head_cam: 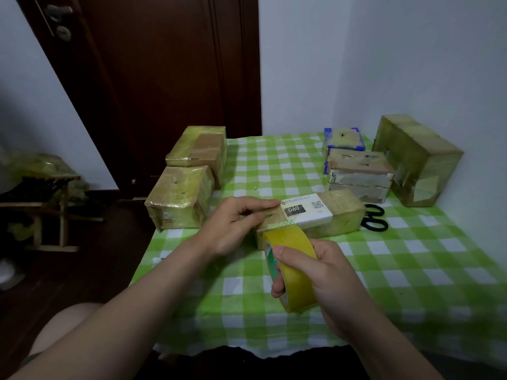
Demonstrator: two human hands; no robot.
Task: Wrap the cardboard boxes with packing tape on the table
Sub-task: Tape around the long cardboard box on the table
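"Cardboard box, item in work: location?"

"Middle of the counter, on the green-and-white checked cloth, lying lengthwise. White label marked 060 across its top, with a square code beside the number."

"Hands?"

"Left hand: on the box's left end, forefinger stretched flat along the top toward the label, pressing down. Right hand: clasped round the roll of yellow packing tape, thumb over the core, fingers through it. The roll stands on edge, against the near side of the box; a strip of tape runs from it onto the box's near top edge."

"Other stock on the counter?"

"Two tape-covered boxes at the left edge, one nearer, one behind it. Back right: a large box by the wall, a flatter box just left of it, a small blue-edged box behind that. Black scissors (handles only showing) just beyond the worked box's right end."

"Surroundings?"

"Dark wooden door behind the counter; wooden stool on the floor, far left."
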